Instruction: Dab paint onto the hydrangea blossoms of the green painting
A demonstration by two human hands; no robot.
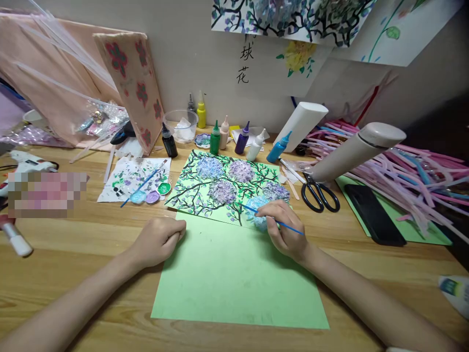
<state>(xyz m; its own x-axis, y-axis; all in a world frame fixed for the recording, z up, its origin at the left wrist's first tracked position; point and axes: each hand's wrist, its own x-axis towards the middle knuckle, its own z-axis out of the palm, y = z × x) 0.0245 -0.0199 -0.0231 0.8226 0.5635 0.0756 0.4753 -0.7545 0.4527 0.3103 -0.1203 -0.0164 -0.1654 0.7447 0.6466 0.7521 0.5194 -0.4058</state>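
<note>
My right hand (286,229) grips a thin blue paintbrush (291,228), its tip at the lower part of a flower painting (190,201). Puffy blue and purple blossoms, black branches and small green leaves cover this sheet. Under my right hand is a light blue blossom (258,220), partly hidden by the fingers. My left hand (161,239) rests in a fist by the left edge of a plain green sheet (238,278); whether anything is inside the fist is hidden. The painting overlaps the top of the green sheet.
Left of the painting, a second paintbrush (142,183) lies on a stained tissue (120,178) near small paint pots (152,197). Several paint bottles (214,139) line the back. Scissors (319,193), a leaning tumbler (351,151), a black phone (373,215) and pipe cleaners (414,166) lie right.
</note>
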